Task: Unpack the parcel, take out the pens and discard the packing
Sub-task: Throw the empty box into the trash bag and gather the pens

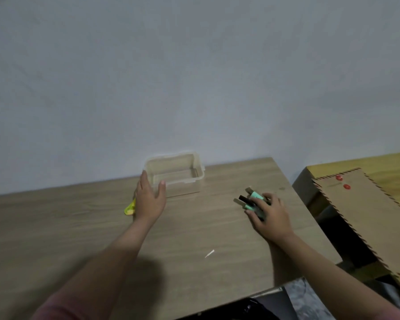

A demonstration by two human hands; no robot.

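A bunch of pens (pixel 249 200), mint green, black and beige, lies on the wooden table (pixel 79 222) at the right. My right hand (pixel 270 215) covers their near ends, fingers curled around them. A clear plastic box (pixel 174 174), with nothing in it, stands against the wall at the table's back. My left hand (pixel 149 197) rests against the box's left front corner, fingers spread, thumb on its front wall. A yellow-green object (pixel 129 207), partly hidden by that hand, lies just to its left.
A small white scrap (pixel 210 253) lies on the table near the front middle. To the right, beyond the table's edge, a brown laser-cut wooden box (pixel 367 215) with two red knobs leans on a yellow stool. The grey wall is close behind.
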